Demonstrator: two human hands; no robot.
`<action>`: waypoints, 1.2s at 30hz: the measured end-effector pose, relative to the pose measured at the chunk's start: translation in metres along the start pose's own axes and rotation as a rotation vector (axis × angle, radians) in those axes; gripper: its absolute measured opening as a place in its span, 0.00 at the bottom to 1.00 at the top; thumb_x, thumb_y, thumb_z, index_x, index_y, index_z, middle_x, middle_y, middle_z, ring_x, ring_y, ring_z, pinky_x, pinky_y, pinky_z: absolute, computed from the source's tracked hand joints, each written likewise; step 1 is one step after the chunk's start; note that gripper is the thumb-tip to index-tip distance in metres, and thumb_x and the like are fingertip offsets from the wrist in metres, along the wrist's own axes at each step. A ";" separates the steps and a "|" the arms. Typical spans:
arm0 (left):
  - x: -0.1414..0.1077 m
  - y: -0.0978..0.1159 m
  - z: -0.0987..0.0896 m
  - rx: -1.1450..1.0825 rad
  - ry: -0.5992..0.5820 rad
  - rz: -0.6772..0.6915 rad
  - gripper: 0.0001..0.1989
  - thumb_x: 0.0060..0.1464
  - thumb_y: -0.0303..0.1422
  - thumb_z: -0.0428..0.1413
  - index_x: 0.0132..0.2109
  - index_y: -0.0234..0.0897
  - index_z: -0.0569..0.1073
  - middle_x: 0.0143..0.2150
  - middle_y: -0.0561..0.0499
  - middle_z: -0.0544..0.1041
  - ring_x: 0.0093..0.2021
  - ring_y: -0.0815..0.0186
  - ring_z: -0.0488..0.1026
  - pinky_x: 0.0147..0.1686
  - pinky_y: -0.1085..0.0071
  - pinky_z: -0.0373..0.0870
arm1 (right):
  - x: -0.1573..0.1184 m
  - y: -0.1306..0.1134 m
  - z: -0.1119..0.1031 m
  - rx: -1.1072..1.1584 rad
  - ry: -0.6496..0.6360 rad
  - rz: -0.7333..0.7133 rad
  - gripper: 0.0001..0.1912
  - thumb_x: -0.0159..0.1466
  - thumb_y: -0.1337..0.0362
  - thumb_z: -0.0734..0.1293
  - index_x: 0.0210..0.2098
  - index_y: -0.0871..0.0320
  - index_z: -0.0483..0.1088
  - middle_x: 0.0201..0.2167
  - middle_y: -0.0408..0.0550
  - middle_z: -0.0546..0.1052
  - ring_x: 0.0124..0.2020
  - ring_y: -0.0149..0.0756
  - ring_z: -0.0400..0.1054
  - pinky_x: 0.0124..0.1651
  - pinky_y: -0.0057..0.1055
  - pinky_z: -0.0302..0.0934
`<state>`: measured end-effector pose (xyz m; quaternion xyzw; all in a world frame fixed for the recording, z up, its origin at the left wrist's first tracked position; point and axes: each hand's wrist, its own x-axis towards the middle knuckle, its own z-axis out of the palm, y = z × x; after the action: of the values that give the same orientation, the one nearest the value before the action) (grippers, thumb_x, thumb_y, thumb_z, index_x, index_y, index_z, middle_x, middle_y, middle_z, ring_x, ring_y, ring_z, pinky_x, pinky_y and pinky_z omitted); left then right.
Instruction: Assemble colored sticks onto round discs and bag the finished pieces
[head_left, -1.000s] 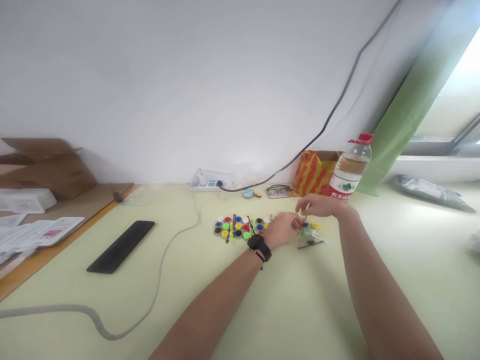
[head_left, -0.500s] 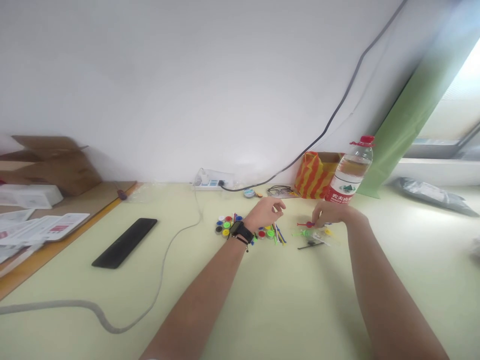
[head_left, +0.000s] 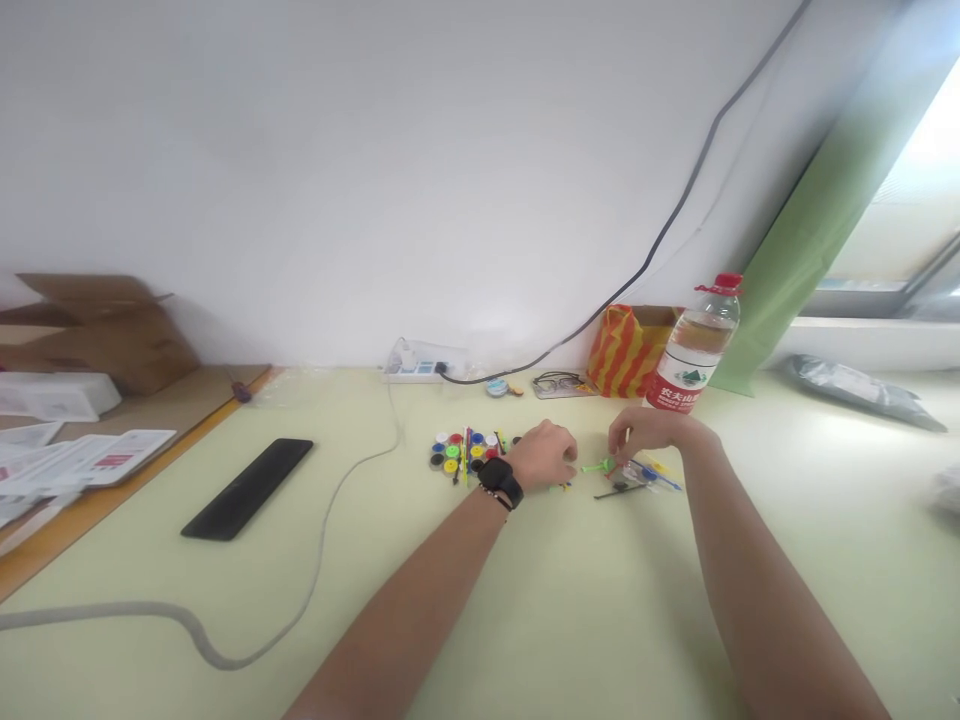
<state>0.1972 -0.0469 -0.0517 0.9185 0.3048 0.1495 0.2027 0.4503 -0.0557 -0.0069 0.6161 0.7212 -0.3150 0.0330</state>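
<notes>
My left hand (head_left: 544, 455), with a black watch (head_left: 496, 477) on its wrist, bends low over the table, its fingers curled together. What they hold, if anything, is hidden. Just left of it lie small round coloured discs (head_left: 452, 452), with thin coloured sticks (head_left: 467, 450) among them. My right hand (head_left: 643, 432) is closed in a pinch, fingertips pointing down above a small pile of coloured disc-and-stick pieces. In that pile I see a blue piece (head_left: 651, 475), a bright green piece (head_left: 598, 467) and a black stick (head_left: 619, 490). A bit of red shows under the right fingertips, too small to make out.
A large water bottle (head_left: 694, 350) stands behind my right hand, beside a striped bag (head_left: 626, 350). A power strip (head_left: 420, 368) lies by the wall, its grey cable (head_left: 326, 530) crossing the table. Left are a black flat bar (head_left: 251, 488) and a cardboard box (head_left: 127, 335).
My left hand has moved right and lower, closer to my right hand. My right hand has shifted slightly left. A blue piece now shows in the right pile; the red piece is mostly hidden.
</notes>
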 end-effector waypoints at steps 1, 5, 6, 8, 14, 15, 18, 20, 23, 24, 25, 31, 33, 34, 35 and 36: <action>0.000 -0.002 -0.001 0.008 -0.005 -0.001 0.06 0.44 0.30 0.65 0.33 0.38 0.79 0.38 0.45 0.80 0.49 0.52 0.72 0.47 0.63 0.70 | 0.001 0.000 0.001 0.017 0.004 -0.004 0.15 0.45 0.57 0.75 0.32 0.52 0.82 0.37 0.48 0.81 0.40 0.46 0.73 0.36 0.32 0.63; -0.003 -0.011 -0.009 0.023 -0.009 -0.017 0.06 0.41 0.27 0.65 0.30 0.40 0.78 0.34 0.46 0.79 0.46 0.52 0.73 0.45 0.63 0.71 | 0.001 0.003 0.002 0.080 0.025 -0.010 0.11 0.47 0.57 0.73 0.29 0.54 0.81 0.31 0.49 0.81 0.33 0.43 0.73 0.34 0.33 0.63; -0.003 -0.013 -0.010 0.022 -0.007 -0.021 0.06 0.40 0.27 0.65 0.30 0.40 0.78 0.34 0.46 0.78 0.45 0.52 0.73 0.44 0.63 0.71 | 0.000 0.003 0.003 0.085 0.020 -0.006 0.11 0.47 0.57 0.73 0.29 0.54 0.81 0.29 0.48 0.80 0.31 0.42 0.72 0.33 0.33 0.63; -0.004 -0.015 -0.011 0.017 0.002 -0.029 0.06 0.39 0.27 0.65 0.29 0.40 0.78 0.32 0.47 0.78 0.44 0.53 0.73 0.43 0.64 0.71 | 0.000 0.004 0.004 0.089 0.010 0.001 0.11 0.48 0.56 0.72 0.29 0.53 0.81 0.27 0.47 0.79 0.29 0.40 0.71 0.32 0.33 0.62; 0.000 -0.014 -0.016 -0.046 0.054 -0.020 0.08 0.43 0.32 0.66 0.35 0.40 0.80 0.37 0.46 0.79 0.47 0.52 0.73 0.45 0.64 0.71 | 0.002 0.002 0.008 0.088 0.084 -0.032 0.09 0.48 0.57 0.73 0.27 0.54 0.80 0.29 0.48 0.80 0.31 0.41 0.71 0.33 0.33 0.62; 0.001 -0.013 -0.018 -0.061 0.067 -0.015 0.08 0.45 0.33 0.65 0.36 0.39 0.80 0.38 0.46 0.80 0.48 0.53 0.74 0.45 0.65 0.71 | 0.002 0.001 0.007 0.089 0.106 -0.039 0.08 0.48 0.58 0.73 0.26 0.54 0.80 0.30 0.48 0.80 0.32 0.42 0.72 0.34 0.33 0.62; 0.002 -0.009 -0.025 -0.096 0.116 0.001 0.10 0.53 0.37 0.62 0.42 0.39 0.80 0.43 0.47 0.80 0.47 0.56 0.75 0.47 0.65 0.71 | 0.000 -0.006 0.004 0.095 0.186 -0.059 0.08 0.52 0.58 0.70 0.28 0.55 0.78 0.33 0.48 0.80 0.36 0.42 0.71 0.36 0.33 0.62; 0.002 -0.007 -0.029 -0.145 0.162 0.006 0.14 0.56 0.38 0.60 0.49 0.40 0.78 0.45 0.47 0.80 0.44 0.59 0.75 0.45 0.66 0.72 | -0.001 -0.015 0.001 0.114 0.267 -0.089 0.10 0.56 0.57 0.68 0.29 0.56 0.76 0.34 0.48 0.79 0.36 0.41 0.70 0.36 0.33 0.61; 0.002 -0.003 -0.031 -0.292 0.214 -0.004 0.21 0.59 0.40 0.59 0.57 0.40 0.74 0.45 0.47 0.80 0.38 0.63 0.76 0.38 0.69 0.73 | -0.002 -0.032 0.000 0.172 0.401 -0.148 0.10 0.59 0.56 0.66 0.30 0.57 0.72 0.31 0.47 0.76 0.33 0.38 0.68 0.34 0.32 0.60; 0.003 -0.002 -0.030 -0.346 0.223 -0.007 0.22 0.59 0.40 0.59 0.59 0.39 0.73 0.45 0.46 0.80 0.37 0.64 0.76 0.36 0.70 0.73 | -0.002 -0.038 0.001 0.205 0.431 -0.163 0.10 0.59 0.57 0.67 0.29 0.57 0.70 0.30 0.47 0.76 0.32 0.38 0.68 0.33 0.32 0.59; 0.003 -0.002 -0.030 -0.390 0.228 -0.008 0.23 0.59 0.40 0.59 0.60 0.39 0.72 0.44 0.46 0.80 0.36 0.64 0.77 0.35 0.70 0.73 | 0.000 -0.045 0.003 0.243 0.450 -0.176 0.09 0.60 0.57 0.67 0.30 0.57 0.69 0.29 0.46 0.75 0.31 0.37 0.68 0.33 0.31 0.60; 0.006 -0.006 -0.029 -0.416 0.301 0.027 0.19 0.57 0.38 0.62 0.54 0.37 0.75 0.36 0.49 0.79 0.34 0.65 0.75 0.37 0.71 0.73 | 0.008 -0.075 0.031 0.459 0.598 -0.314 0.14 0.61 0.52 0.68 0.30 0.55 0.64 0.29 0.45 0.74 0.31 0.37 0.68 0.33 0.32 0.62; 0.008 -0.007 -0.028 -0.400 0.322 0.045 0.15 0.57 0.37 0.61 0.49 0.36 0.76 0.36 0.49 0.79 0.34 0.66 0.75 0.38 0.71 0.73 | 0.007 -0.078 0.045 0.568 0.623 -0.364 0.18 0.61 0.47 0.69 0.31 0.55 0.65 0.30 0.46 0.74 0.32 0.37 0.68 0.34 0.32 0.62; 0.008 -0.008 -0.028 -0.401 0.326 0.059 0.13 0.58 0.37 0.60 0.48 0.36 0.76 0.36 0.49 0.79 0.34 0.66 0.75 0.38 0.71 0.73 | 0.006 -0.078 0.052 0.644 0.627 -0.372 0.19 0.61 0.45 0.69 0.33 0.54 0.65 0.31 0.46 0.74 0.32 0.37 0.68 0.33 0.32 0.62; 0.009 -0.008 -0.027 -0.411 0.324 0.076 0.11 0.59 0.35 0.59 0.47 0.35 0.76 0.36 0.49 0.79 0.34 0.66 0.75 0.38 0.71 0.73 | 0.004 -0.078 0.058 0.737 0.635 -0.358 0.21 0.61 0.43 0.69 0.35 0.54 0.66 0.31 0.45 0.74 0.32 0.37 0.68 0.32 0.32 0.62; 0.010 -0.008 -0.025 -0.429 0.318 0.096 0.11 0.59 0.34 0.58 0.47 0.35 0.77 0.37 0.49 0.79 0.34 0.66 0.75 0.38 0.71 0.74 | 0.003 -0.077 0.063 0.835 0.634 -0.326 0.22 0.61 0.42 0.69 0.38 0.53 0.67 0.31 0.45 0.74 0.31 0.36 0.67 0.31 0.31 0.61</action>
<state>0.1906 -0.0280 -0.0316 0.8330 0.2504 0.3625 0.3348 0.3578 -0.0881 -0.0269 0.5217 0.5957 -0.3744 -0.4825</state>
